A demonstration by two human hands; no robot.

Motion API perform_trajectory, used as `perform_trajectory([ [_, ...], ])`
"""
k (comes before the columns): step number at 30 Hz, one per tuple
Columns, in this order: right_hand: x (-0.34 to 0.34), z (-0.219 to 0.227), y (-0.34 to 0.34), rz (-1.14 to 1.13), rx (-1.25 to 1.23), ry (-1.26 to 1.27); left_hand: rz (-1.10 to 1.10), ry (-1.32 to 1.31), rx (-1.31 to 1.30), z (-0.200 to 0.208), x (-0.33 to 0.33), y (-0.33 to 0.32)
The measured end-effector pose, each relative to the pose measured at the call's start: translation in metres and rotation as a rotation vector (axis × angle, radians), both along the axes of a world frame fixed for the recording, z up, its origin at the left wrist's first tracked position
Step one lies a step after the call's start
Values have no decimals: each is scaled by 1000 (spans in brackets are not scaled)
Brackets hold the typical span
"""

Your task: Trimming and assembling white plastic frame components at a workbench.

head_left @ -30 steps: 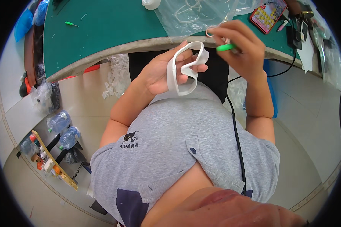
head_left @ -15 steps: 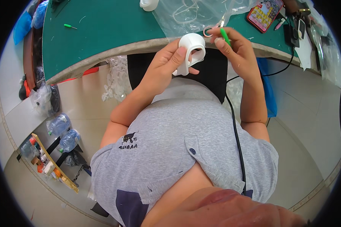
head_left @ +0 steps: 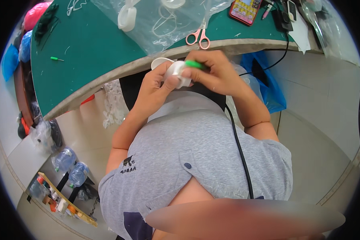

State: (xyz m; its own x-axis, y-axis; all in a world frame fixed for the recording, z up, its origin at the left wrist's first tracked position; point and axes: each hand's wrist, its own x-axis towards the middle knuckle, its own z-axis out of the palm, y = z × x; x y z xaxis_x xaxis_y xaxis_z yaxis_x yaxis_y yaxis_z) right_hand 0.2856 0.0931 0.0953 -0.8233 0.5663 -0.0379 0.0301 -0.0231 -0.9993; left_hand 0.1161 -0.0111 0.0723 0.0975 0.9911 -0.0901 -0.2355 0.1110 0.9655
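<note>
Just off the table's front edge, my left hand [head_left: 150,91] grips a white moulded plastic part [head_left: 177,71] with a rounded rim. My right hand [head_left: 219,74] is closed around a green-handled tool [head_left: 194,64], its fingers right up against the part. The tool's tip is hidden by the fingers and the part. Pink-handled scissors [head_left: 204,42] lie on the table beyond my right hand. Farther off, a similar white ring-shaped part [head_left: 127,20] rests on a clear plastic sheet [head_left: 144,38].
The green table [head_left: 92,52] has a worn, curved front edge. A second small green-handled tool [head_left: 54,59] lies at its left. A red-cased phone [head_left: 244,11] and a black cable [head_left: 287,44] are at the far right. A blue bag [head_left: 274,94] hangs below.
Both hands have come together, the right bringing the green-handled tool to the white part. The part has been turned over in my left hand. The whole view has shifted too.
</note>
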Motion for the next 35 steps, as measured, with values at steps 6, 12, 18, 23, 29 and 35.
perform_trajectory([
  [6, 12, -1, 5, 99, -77, -44, 36, 675, 267, 5, 0, 3],
  [12, 78, 3, 28, 46, -191, 441, -155, 279, 53, -2, -24, -4],
  [18, 108, 6, 22, -372, 457, -139, 285, 92, -7, 0, -26, -7],
  [23, 179, 35, 20, -759, 204, -312, 415, 71, -25, -17, -82, -16],
  [29, 237, 29, 13, -698, 377, -945, 656, 984, 152, -39, -117, 53],
  [35, 279, -40, -6, -589, 61, -1188, 482, 1395, 198, -59, -138, 94],
])
